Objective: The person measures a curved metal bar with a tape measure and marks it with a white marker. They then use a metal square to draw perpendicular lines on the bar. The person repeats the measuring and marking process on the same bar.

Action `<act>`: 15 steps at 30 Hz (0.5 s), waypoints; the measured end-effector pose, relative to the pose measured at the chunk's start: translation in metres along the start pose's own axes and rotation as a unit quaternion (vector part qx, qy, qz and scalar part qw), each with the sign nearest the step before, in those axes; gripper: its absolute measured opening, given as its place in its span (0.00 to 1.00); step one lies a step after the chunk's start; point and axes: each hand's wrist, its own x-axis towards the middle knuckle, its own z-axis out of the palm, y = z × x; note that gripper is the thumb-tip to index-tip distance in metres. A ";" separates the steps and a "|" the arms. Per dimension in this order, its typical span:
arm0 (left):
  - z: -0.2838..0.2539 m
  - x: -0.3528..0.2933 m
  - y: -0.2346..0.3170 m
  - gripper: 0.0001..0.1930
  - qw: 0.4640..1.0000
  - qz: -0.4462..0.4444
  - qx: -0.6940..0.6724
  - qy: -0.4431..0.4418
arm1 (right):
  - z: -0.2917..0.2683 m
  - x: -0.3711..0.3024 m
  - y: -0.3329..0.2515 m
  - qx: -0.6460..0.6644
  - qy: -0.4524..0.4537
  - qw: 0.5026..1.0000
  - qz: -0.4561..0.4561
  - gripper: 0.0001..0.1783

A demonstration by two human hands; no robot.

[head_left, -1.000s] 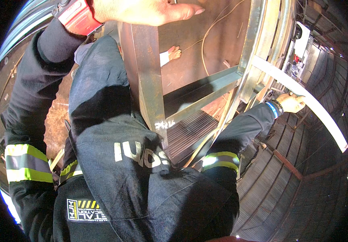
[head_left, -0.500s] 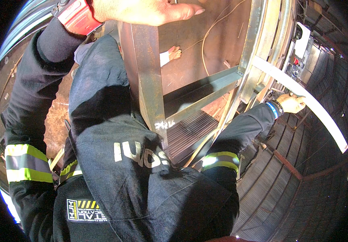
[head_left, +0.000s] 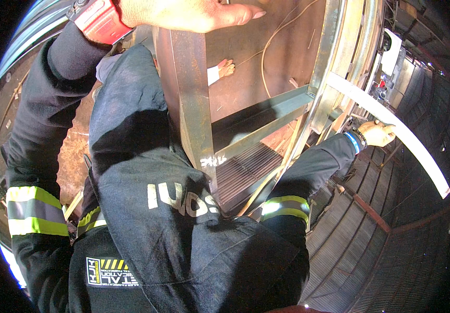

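Note:
At the top left, my left hand (head_left: 183,14) lies over the end of a rusty steel beam (head_left: 186,78), its thumb stretched out. Its other fingers are mostly cut off by the upper edge. On the right, my right hand (head_left: 377,134) pinches the lower edge of a long white strip (head_left: 410,133), which looks curved in this wide view. One end of the strip meets the steel rails (head_left: 332,57) of a frame; the other points away to the lower right. What the strip is made of does not show.
A steel crossbar (head_left: 267,115) joins the beam to the rails. Below it lies a ribbed panel (head_left: 248,169). A thin cable (head_left: 264,68) runs over the brown surface beyond. Another person's hand or foot (head_left: 226,68) shows past the beam. Dark corrugated sheeting (head_left: 360,235) fills the right.

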 end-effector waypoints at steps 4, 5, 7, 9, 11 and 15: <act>-0.002 0.001 0.002 0.09 1.000 -0.005 -0.017 -0.003 | 0.001 0.001 0.001 -0.005 0.009 1.000 0.001 0.15; -0.001 0.001 0.001 0.09 1.000 -0.003 -0.012 -0.004 | 0.003 0.000 0.000 -0.005 0.013 1.000 0.002 0.15; -0.001 0.000 0.000 0.09 1.000 0.001 -0.005 -0.005 | 0.006 -0.002 -0.004 -0.006 0.018 1.000 0.005 0.15; -0.001 0.000 0.000 0.09 1.000 0.002 -0.001 -0.004 | 0.006 -0.002 -0.004 -0.006 0.019 1.000 0.004 0.15; 0.000 0.001 0.000 0.09 1.000 0.002 -0.020 0.000 | 0.004 -0.001 -0.002 -0.006 0.017 1.000 -0.001 0.16; 0.000 0.001 -0.001 0.09 1.000 0.008 -0.005 -0.002 | 0.004 -0.001 -0.002 -0.001 0.013 1.000 0.004 0.17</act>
